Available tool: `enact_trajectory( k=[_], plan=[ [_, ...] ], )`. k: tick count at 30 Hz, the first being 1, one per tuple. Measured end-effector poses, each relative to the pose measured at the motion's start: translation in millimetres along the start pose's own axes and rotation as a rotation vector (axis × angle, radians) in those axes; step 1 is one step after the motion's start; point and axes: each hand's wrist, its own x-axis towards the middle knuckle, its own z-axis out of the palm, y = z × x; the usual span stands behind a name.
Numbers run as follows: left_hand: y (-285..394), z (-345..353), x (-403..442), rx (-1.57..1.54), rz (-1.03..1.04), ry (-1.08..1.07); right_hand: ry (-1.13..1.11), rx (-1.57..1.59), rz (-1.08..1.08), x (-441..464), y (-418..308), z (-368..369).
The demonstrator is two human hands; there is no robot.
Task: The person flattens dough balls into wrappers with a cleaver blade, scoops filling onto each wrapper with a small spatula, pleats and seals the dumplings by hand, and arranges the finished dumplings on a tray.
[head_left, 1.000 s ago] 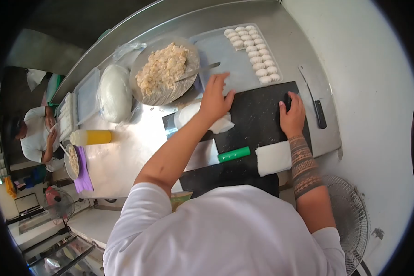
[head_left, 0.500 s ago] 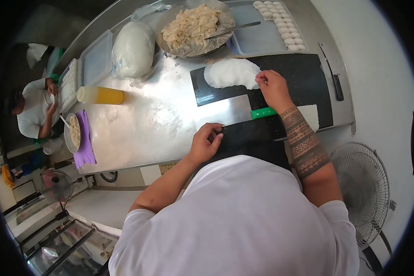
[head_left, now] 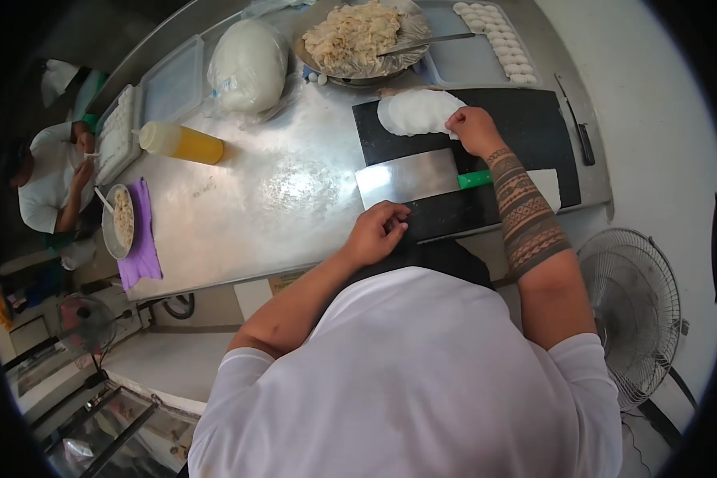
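My right hand [head_left: 474,131] pinches the right edge of a fanned row of thin, round white dough wrappers [head_left: 418,113]. They lie overlapping on the far part of a black board [head_left: 526,119]. Nearer to me on the board rests a broad-bladed cleaver [head_left: 410,177] with a green handle [head_left: 475,179], which lies just left of my right forearm. My left hand [head_left: 377,235] rests by the board's near left edge, below the blade. Its fingers are loosely curled, with a gap to the thumb and nothing in them.
A foil-lined bowl of filling [head_left: 354,40], a bagged white mass [head_left: 249,68] and a tray of dough balls [head_left: 498,44] stand at the back. A yellow squeeze bottle [head_left: 182,143] is left. A narrow knife [head_left: 584,143] lies right. A co-worker [head_left: 48,183] works at far left.
The view has shifted, so the table's things sit further right. My right hand still pinches the wrappers' right edge, and their fan looks shorter. My left hand stays beside the board.
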Motion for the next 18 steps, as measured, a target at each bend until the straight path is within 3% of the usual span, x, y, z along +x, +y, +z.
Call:
enact_trajectory(
  k=[3, 6, 9, 12, 18],
  plan=[
    [0, -4, 0, 0.011, 0.004, -0.020, -0.021, 0.004, 0.026, -2, 3, -6],
    [-3, -4, 3, -0.037, -0.019, -0.026, 0.346, -0.198, -0.013, -7, 9, -8],
    [-2, -6, 4, -0.076, -0.056, -0.028, 0.516, -0.056, -0.005, -7, 29, -29],
    [-1, -6, 10, -0.075, -0.059, -0.034, 0.402, 0.267, 0.130, 0, 56, -57],
    [34, -9, 47, -0.025, -0.037, 0.026, 0.078, 0.655, 0.174, -31, 12, -123]
  ],
)
